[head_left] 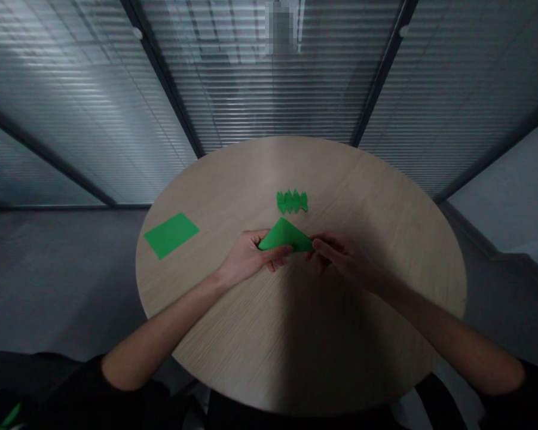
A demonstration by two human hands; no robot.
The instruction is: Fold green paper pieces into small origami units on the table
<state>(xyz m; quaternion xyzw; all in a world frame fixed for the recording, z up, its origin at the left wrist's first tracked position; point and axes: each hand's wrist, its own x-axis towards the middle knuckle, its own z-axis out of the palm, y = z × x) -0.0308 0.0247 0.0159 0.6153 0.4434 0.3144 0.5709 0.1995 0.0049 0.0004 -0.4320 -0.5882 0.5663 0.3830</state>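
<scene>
A green sheet of paper point(286, 234), folded into a triangle with its point upward, is held between my two hands above the table. My left hand point(253, 254) grips its left corner, with the thumb lying along the lower edge and the fingers behind. At the right corner, my right hand point(341, 257) pinches the paper between thumb and fingers. Just beyond the triangle lies a row of small folded green paper pieces point(292, 202) with pointed tips, side by side.
A flat green sheet of paper point(171, 235) lies near the left edge of the round wooden table point(233, 334). Glass panels with blinds point(273, 89) stand behind the table. Leaves of a green plant point(11, 415) show at the bottom left corner.
</scene>
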